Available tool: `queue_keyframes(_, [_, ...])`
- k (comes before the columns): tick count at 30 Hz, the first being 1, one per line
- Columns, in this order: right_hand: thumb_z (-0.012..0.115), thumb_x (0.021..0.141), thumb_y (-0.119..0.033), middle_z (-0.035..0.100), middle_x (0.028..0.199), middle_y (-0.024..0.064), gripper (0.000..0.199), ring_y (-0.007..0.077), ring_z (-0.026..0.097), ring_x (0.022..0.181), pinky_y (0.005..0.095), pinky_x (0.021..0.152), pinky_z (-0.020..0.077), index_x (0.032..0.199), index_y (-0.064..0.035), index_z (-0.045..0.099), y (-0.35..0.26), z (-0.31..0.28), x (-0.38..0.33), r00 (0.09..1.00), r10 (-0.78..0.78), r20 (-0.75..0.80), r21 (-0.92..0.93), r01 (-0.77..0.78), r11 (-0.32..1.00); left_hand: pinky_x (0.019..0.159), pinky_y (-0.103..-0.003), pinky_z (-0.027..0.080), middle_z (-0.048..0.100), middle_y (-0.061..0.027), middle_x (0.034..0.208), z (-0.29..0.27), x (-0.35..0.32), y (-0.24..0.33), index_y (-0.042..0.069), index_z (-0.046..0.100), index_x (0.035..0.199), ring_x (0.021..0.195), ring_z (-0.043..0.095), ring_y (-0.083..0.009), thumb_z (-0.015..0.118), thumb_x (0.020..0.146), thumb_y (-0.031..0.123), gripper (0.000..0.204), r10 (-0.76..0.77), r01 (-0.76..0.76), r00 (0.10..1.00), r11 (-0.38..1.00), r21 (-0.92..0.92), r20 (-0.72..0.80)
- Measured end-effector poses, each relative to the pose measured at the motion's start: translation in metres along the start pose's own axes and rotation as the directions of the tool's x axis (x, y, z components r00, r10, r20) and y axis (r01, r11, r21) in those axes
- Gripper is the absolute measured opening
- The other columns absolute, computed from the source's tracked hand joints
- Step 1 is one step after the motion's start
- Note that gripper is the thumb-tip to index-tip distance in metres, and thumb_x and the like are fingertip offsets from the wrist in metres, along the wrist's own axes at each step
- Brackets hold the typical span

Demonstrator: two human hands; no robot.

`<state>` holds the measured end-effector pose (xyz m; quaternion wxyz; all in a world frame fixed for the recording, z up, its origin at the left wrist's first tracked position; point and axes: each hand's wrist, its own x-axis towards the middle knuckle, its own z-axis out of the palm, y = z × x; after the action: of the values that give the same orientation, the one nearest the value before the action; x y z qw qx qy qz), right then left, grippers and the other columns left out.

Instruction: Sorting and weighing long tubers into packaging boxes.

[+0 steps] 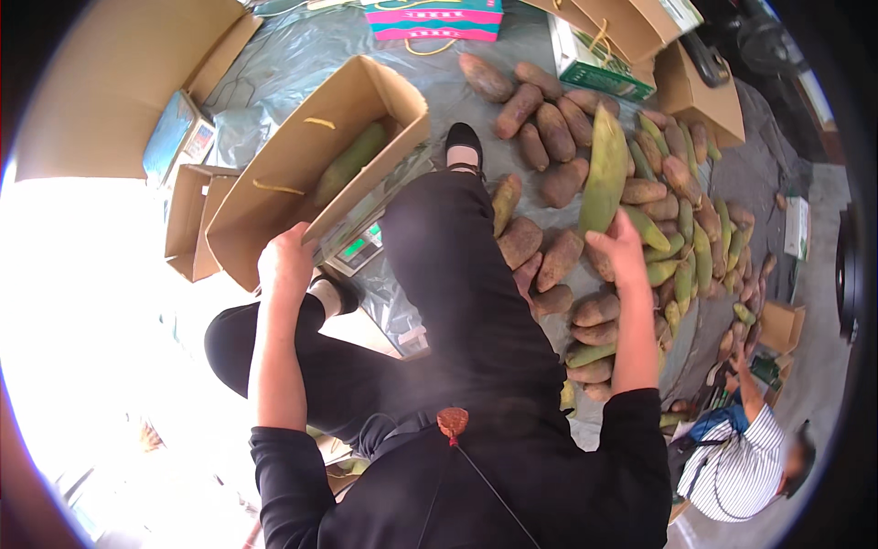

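My right hand [623, 249] is closed round the lower end of a large, long green radish [604, 169], holding it tip-up above a heap of root vegetables. On the left, my left hand [285, 263] grips the near rim of a tall open cardboard box [274, 151] with yellow cord handles. One green radish [352, 165] lies inside that box. Beneath the box is a scale with a lit green display [353, 247], partly covered by the box.
Brownish-red roots [555, 133] and smaller green radishes [702, 261] spread over plastic sheeting [320, 37] on my right. Smaller box [197, 224] stands left; a pink-and-blue carton [434, 20] and other boxes are beyond. Another person [732, 471] bends at lower right.
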<state>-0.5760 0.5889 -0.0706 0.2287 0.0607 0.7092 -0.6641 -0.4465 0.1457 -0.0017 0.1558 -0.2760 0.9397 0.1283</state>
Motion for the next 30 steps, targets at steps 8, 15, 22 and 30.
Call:
queue_keyframes(8, [0.069,0.063,-0.007,0.054,0.111,0.0117,0.062,0.0291,0.054,0.104,0.0346,0.09,0.0431,0.122,-0.0071,0.049,-0.179,0.132,0.053,0.743,-0.374,0.555,-0.532,0.663,0.527,0.074,-0.043,0.048,0.064,-0.018,0.085,0.001,-0.003,-0.01,0.009,0.062,0.1,0.084,0.061,-0.0354,0.06,0.078,0.014,0.022,0.066,-0.067,0.997,0.998,-0.02,-0.047])
queue_keyframes(15, [0.073,0.057,-0.016,0.06,0.102,0.0064,0.052,0.0287,0.059,0.095,0.0413,0.077,0.0487,0.107,-0.011,0.06,-0.181,0.274,0.1,0.555,-0.043,0.831,-0.557,0.83,-0.042,0.076,-0.043,0.048,0.064,-0.0193,0.09,0.003,0.001,-0.011,0.01,0.062,0.106,0.088,0.061,-0.0354,0.06,0.079,0.017,0.028,0.083,-0.082,0.992,0.996,0.017,-0.095])
queue_keyframes(22, [0.075,0.066,-0.032,0.061,0.11,0.0091,0.071,0.0278,0.059,0.101,0.0384,0.087,0.0475,0.13,-0.0164,0.046,-0.144,0.304,0.092,0.529,-0.265,0.806,-0.529,0.845,0.08,0.076,-0.043,0.047,0.063,-0.021,0.089,0.001,0.008,-0.007,0.004,0.06,0.107,0.088,0.06,-0.0372,0.061,0.079,0.017,0.031,0.108,-0.108,0.994,0.994,0.009,-0.008])
queue_keyframes(30, [0.067,0.078,-0.014,0.065,0.094,0.0097,0.032,0.0169,0.062,0.084,0.0287,0.075,0.0487,0.107,-0.0039,0.06,-0.084,0.147,0.057,0.884,-0.444,0.145,-0.154,0.463,0.873,0.071,-0.042,0.046,0.063,-0.0208,0.084,0.005,0.004,-0.004,0.003,0.061,0.098,0.082,0.06,-0.0383,0.058,0.08,0.014,0.022,0.15,-0.155,0.986,0.986,-0.065,-0.066])
